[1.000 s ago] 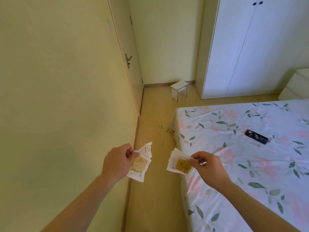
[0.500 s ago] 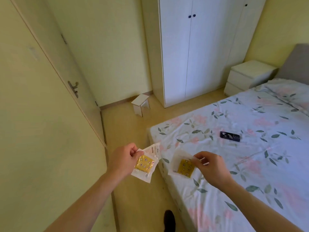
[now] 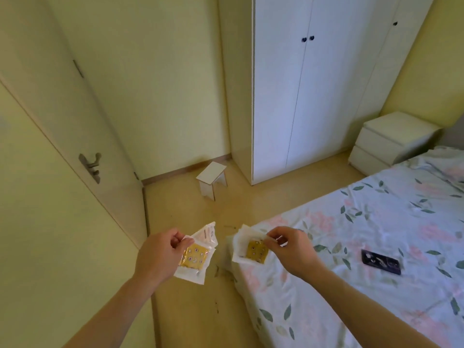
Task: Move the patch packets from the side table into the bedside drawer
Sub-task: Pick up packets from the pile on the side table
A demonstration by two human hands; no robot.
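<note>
Two bundles of patch packets in hand, one per side; head view only. My left hand pinches the left packets by their upper left edge, fingers closed on the film, thumb on top. My right hand pinches the right packets by their upper right corner, fingers closed on them too. Both bundles hang in the air at about 6 o'clock of the view, near each other but apart, over the floor at the corner of the bed.

Bedside cabinet sits at about 2 o'clock, well apart, both its drawers closed. Small white stool at 12 o'clock; dark flat object on the bed at 3 o'clock.

Handling, my judgement: packets light, thin, floppy, film probably slick; several in a stack could slide out. Pinch across the whole stack near a sealed edge. One hand must be freed to pull the drawer.
</note>
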